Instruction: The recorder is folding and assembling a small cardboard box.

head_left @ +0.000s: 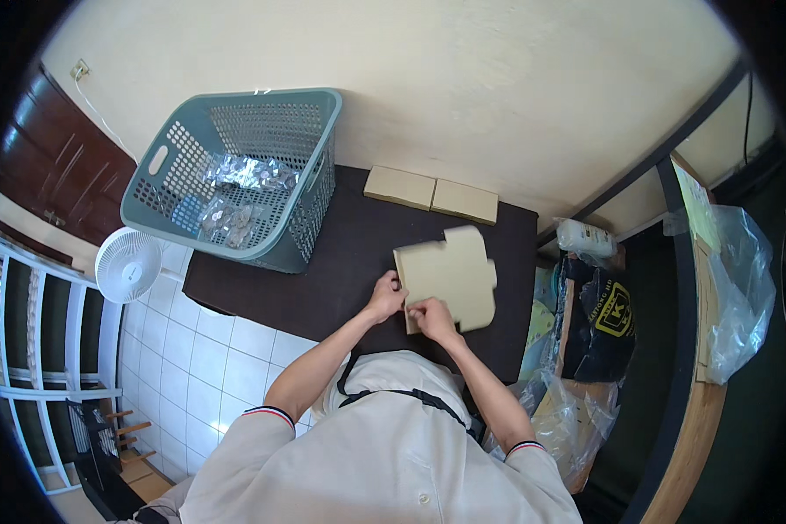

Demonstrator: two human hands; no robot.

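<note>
A brown cardboard mailer box (448, 278), partly folded and with its tabbed flap spread out to the right, lies on the dark table (358, 236) in front of me. My left hand (386, 299) grips the box's left edge with closed fingers. Close beside it, my right hand (432, 318) is bent over the near left part of the box, its fingers pinched on the cardboard. What lies under the fingertips is hidden.
A grey-green laundry basket (279, 249) holding several small clear packets (231, 218) stands at the table's left. Two small closed cardboard boxes (399, 188) lie along the wall. A white fan (128, 265) is at the left; plastic-wrapped goods (603, 306) fill the right side.
</note>
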